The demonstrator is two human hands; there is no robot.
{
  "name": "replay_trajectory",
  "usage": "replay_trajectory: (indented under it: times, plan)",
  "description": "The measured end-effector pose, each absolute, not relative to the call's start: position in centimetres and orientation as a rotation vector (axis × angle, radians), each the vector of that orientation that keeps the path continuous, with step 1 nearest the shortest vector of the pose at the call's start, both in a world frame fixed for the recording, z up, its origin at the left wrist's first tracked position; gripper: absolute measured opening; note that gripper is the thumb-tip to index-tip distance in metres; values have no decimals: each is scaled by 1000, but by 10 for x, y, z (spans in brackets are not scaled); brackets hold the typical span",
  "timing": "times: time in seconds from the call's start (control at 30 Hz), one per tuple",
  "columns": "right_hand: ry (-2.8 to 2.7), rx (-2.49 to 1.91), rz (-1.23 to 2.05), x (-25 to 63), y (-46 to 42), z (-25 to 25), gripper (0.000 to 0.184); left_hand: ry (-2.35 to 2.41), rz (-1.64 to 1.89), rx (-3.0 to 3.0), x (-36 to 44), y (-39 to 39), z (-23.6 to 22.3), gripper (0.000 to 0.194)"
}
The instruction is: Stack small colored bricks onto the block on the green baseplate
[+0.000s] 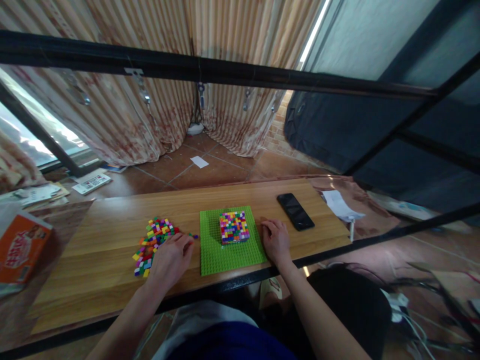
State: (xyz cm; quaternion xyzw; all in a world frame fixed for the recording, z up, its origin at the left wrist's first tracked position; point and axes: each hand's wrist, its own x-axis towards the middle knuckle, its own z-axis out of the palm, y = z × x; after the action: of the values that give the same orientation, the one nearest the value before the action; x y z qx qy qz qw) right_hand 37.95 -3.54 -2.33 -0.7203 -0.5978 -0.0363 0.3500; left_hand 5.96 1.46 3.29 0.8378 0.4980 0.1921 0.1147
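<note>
A green studded baseplate (213,257) lies on the wooden table in front of me. On it stands a compact block of small multicoloured bricks (234,227), toward its upper right. Left of the plate spreads a pile of loose toy bricks (159,231). My left hand (175,254) is over the pile's right side, its fingers curled together; anything between the fingertips is hidden. Beside the plate's right edge my right hand (276,241) rests on the table with fingers bent in, and nothing shows in them.
A black phone (295,211) lies on the table (112,215) to the right of the plate. A dark metal bar (240,284) runs along the table's near edge, another (225,70) crosses above. An orange box (24,247) stands at the left; white papers (341,204) lie at the right.
</note>
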Motion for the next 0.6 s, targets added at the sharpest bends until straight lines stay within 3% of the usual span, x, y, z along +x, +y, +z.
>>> replay_trajectory:
  times: [0.6]
  plan:
    - [-1545, -1885, -89, 378, -34, -21, 25, 1251, 970, 2033, 127, 26, 47, 21]
